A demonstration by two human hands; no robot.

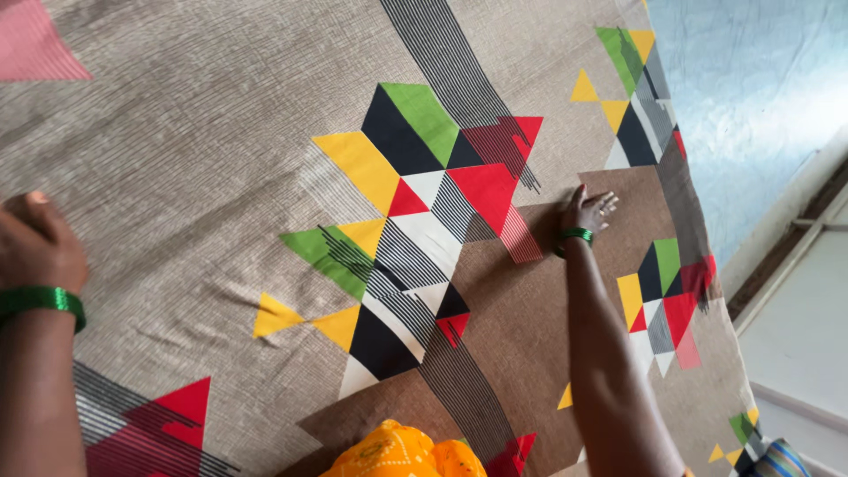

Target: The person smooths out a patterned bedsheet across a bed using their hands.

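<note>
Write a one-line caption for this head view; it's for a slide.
Both hands, left hand and right hand, press flat on a beige cotton sheet with coloured triangles.

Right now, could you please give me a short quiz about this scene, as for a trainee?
1. True or false: the right hand lies flat on the patterned sheet.
2. What colour are the bangles on both wrists? A) red B) green C) white
3. Which hand is curled closed, at the picture's edge?

Key:
1. True; its fingers are spread on the brown part of the sheet.
2. B; the right bangle and the left bangle are green.
3. The left hand. Whether it pinches the cloth cannot be seen.
</note>
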